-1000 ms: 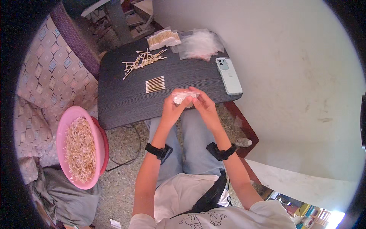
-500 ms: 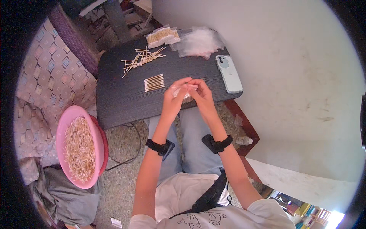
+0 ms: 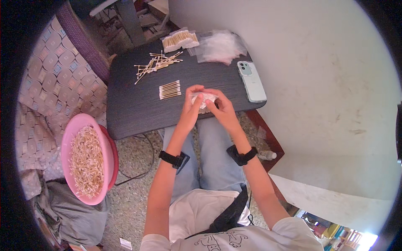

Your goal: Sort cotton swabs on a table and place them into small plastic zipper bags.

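Observation:
Between my two hands, over the near edge of the black table [image 3: 138,113], is a clear plastic bag of cotton swabs [image 3: 204,101], its white tips showing. My left hand [image 3: 192,108] grips its left side, thumb on top. My right hand [image 3: 223,109] closes round the other side, with the thumb pressed on the bag. The fingers behind the bag are partly hidden. Just left of my hands lies a neat row of cotton swabs [image 3: 169,90]. Farther back is a loose, crisscrossed heap of swabs [image 3: 157,65].
Filled swab bags [image 3: 180,41] lie at the table's far edge, beside a stack of empty clear bags [image 3: 220,47]. A pale phone [image 3: 252,81] rests at the right edge, near the wall. A pink basin [image 3: 67,167] full of swabs stands low at the left.
My thumbs have shifted lower and a little apart over the bag, so more of the white swab tips shows. The things on the table have stayed put.

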### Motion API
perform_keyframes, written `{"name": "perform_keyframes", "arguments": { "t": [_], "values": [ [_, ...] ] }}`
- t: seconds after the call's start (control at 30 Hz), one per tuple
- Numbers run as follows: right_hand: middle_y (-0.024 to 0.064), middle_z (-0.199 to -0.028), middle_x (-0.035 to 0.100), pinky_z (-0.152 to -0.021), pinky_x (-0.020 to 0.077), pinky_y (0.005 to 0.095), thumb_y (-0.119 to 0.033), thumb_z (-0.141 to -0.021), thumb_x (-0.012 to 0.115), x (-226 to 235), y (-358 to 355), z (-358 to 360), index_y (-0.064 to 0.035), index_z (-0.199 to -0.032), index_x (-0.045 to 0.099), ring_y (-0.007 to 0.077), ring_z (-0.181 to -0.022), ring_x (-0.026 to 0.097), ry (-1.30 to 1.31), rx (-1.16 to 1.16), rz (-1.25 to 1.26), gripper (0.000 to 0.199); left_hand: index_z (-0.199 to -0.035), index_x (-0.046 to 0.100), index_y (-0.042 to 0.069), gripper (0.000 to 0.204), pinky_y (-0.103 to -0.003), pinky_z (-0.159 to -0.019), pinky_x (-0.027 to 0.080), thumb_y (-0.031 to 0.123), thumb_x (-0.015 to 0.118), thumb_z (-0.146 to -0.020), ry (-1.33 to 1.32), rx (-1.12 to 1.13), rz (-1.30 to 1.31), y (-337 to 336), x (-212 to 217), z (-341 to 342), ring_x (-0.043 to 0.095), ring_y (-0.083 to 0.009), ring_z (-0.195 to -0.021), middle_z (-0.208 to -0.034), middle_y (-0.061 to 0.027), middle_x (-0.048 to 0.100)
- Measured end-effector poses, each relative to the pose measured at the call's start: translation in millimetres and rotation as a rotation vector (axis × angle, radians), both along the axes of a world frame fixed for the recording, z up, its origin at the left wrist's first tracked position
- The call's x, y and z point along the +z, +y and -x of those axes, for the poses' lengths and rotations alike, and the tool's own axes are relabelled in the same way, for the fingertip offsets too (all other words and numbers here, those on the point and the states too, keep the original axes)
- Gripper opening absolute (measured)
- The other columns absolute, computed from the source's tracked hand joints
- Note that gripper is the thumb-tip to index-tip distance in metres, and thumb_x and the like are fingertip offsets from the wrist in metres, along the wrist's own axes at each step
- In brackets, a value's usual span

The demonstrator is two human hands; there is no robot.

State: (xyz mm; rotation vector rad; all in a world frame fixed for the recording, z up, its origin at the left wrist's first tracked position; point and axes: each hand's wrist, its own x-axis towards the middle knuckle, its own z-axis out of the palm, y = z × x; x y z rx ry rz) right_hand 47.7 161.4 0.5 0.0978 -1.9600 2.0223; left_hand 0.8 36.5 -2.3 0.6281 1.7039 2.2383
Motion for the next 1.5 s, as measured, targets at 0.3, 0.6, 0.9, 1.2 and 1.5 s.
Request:
{"name": "perform_keyframes", "arguments": {
  "t": [0.3,0.6,0.9,1.2,1.5],
  "values": [
    [0.0002,-0.086,0.056,-0.07,0.0408,0.0217,-0.011,-0.089,0.057,4.7,-6.1,-4.4,0.0018,-0.098,0.06,0.007,-0.079,0.05,-0.092,-0.047,0.142,0.016,-0.106,0.051,0.004,0.022,-0.023,-0.078,0.042,0.023,0.051,-0.095,0.062,0.093,0.035,-5.0,-2.5,-0.8,0.051,-0.0093,-0.09,-0.099,-0.0027,0.054],
    [-0.0018,-0.084,0.056,-0.066,0.0391,0.0207,-0.017,-0.091,0.057,-9.2,7.9,-3.3,0.0005,-0.092,0.062,0.005,-0.075,0.049,-0.108,-0.15,0.124,0.018,-0.094,0.056,0.001,0.023,-0.024,-0.076,0.044,0.011,0.071,-0.08,0.288,0.089,-0.003,2.2,-4.9,-4.4,0.055,-0.0094,-0.086,-0.094,-0.0036,0.059],
    [0.0047,-0.105,0.06,-0.085,0.0428,0.0252,-0.02,-0.089,0.06,-0.7,4.5,-10.8,0.0,-0.113,0.056,0.0106,-0.097,0.054,-0.044,0.003,0.151,0.032,-0.101,0.058,-0.002,0.032,-0.025,-0.072,0.05,0.012,0.074,-0.077,0.087,0.056,0.063,-3.7,-5.3,-3.3,0.06,-0.0092,-0.084,-0.091,-0.0051,0.063],
    [0.0046,-0.104,0.06,-0.085,0.0432,0.0267,-0.02,-0.09,0.059,-7.2,8.9,-3.0,-0.0003,-0.111,0.055,0.0111,-0.096,0.054,-0.095,-0.02,0.315,0.029,-0.104,0.058,-0.004,0.034,-0.026,-0.071,0.051,0.014,0.072,-0.079,0.098,0.01,0.063,0.0,-7.5,-4.2,0.063,-0.0122,-0.081,-0.09,-0.0068,0.065],
    [0.0053,-0.102,0.061,-0.083,0.0433,0.0257,-0.013,-0.089,0.06,10.0,-3.7,3.9,0.0004,-0.104,0.056,0.0104,-0.094,0.056,0.001,-0.067,0.284,0.021,-0.113,0.053,0.0,0.034,-0.026,-0.088,0.042,0.016,0.065,-0.085,0.134,0.059,-0.064,-2.2,-12.5,1.9,0.054,-0.0117,-0.1,-0.109,-0.0053,0.057]
  ]
}}
